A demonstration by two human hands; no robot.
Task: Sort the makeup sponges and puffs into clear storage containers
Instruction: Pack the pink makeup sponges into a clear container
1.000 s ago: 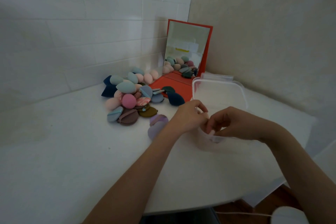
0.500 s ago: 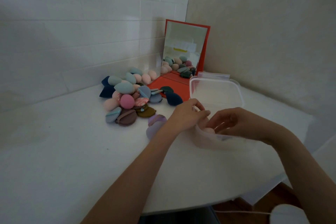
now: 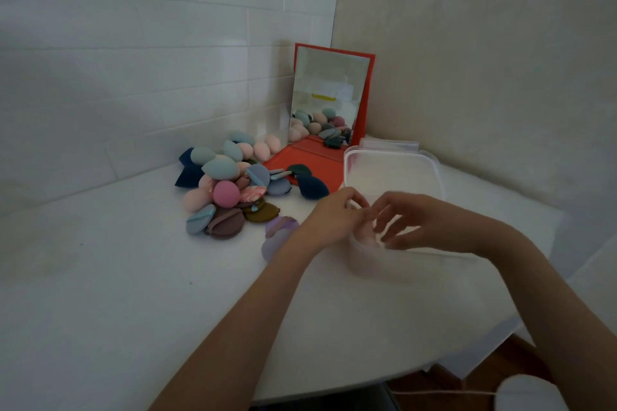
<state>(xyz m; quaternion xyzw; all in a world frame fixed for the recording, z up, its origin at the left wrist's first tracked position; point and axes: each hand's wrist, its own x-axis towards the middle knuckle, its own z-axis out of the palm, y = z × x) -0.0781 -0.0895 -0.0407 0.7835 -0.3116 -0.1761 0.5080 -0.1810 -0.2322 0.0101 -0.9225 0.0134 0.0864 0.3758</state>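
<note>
A clear container [image 3: 384, 265] stands on the white table in front of me, with a pale pink sponge [image 3: 366, 234] inside it. My left hand [image 3: 334, 215] curls its fingers over the container's left rim. My right hand [image 3: 420, 223] hovers over the opening with spread, relaxed fingers and holds nothing. A pile of sponges and puffs [image 3: 230, 190] in pink, teal, navy and brown lies to the left. Two lilac puffs [image 3: 280, 233] sit beside my left wrist.
A second clear container [image 3: 394, 173] stands behind my hands, with folded clear plastic [image 3: 387, 144] behind it. A red-framed mirror [image 3: 330, 100] stands in the corner against the walls. The table's curved edge [image 3: 384, 380] runs close at the front right.
Both hands held the pink sponge together over the container; it now lies inside. My right fingers have opened and lifted off it.
</note>
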